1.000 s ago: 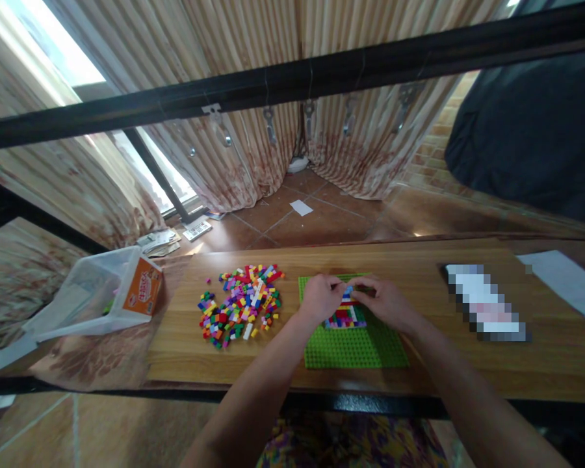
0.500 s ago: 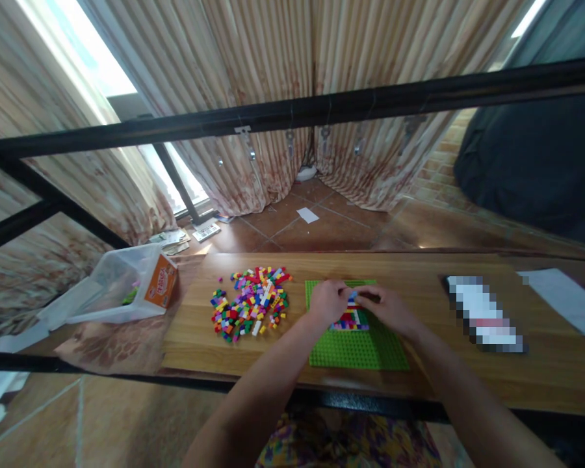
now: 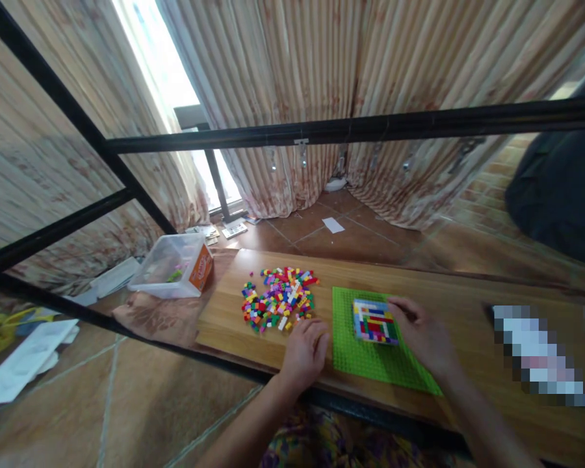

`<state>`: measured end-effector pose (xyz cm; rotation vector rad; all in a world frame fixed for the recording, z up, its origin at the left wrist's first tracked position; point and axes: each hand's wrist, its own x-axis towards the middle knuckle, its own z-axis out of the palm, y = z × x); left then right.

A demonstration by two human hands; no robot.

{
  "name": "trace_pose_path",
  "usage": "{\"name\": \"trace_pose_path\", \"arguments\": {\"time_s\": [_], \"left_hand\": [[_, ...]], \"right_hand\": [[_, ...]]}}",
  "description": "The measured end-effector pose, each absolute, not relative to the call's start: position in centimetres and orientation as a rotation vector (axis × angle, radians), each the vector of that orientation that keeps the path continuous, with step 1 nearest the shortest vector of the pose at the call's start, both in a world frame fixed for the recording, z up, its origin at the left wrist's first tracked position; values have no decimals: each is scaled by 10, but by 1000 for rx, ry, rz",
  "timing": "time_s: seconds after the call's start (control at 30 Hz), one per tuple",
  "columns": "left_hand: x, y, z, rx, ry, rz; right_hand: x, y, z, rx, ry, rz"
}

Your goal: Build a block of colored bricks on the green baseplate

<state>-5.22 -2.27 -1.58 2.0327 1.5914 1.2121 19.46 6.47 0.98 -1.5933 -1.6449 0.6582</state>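
A small, layered brick build [image 3: 374, 322] in mixed colours stands on the green baseplate [image 3: 351, 364]. My right hand [image 3: 423, 331] is at its far right corner, thumb and fingertips together against the edge; whether a loose brick is between them is hidden. My left hand [image 3: 306, 351] hovers at the near right edge of the pile of loose bricks [image 3: 277, 299], left of the baseplate. Its fingers are loosely bent and apart from the build, with no brick showing in them.
The wooden table [image 3: 224, 325] carries everything, with a blurred-out phone-like object [image 3: 541, 357] on the right. Past the table's left end sits a clear plastic box [image 3: 166, 266] with an orange label. A black metal bar [image 3: 322, 133] crosses in front of the curtains [image 3: 283, 65].
My left hand has left the build and moved left and nearer, to the pile's edge. My right hand stays by the build, whose top now shows. The camera view has turned left.
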Motion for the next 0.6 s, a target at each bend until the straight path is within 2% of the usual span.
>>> {"name": "trace_pose_path", "arguments": {"time_s": [0.23,0.6], "left_hand": [[-74,-32,-26,2014,1604,1157],[-73,-30,-27,1961,1561,1197]], "right_hand": [[106,88,11,-1268,-2184,468],[42,144,-7,-1410,-2568,136]]}}
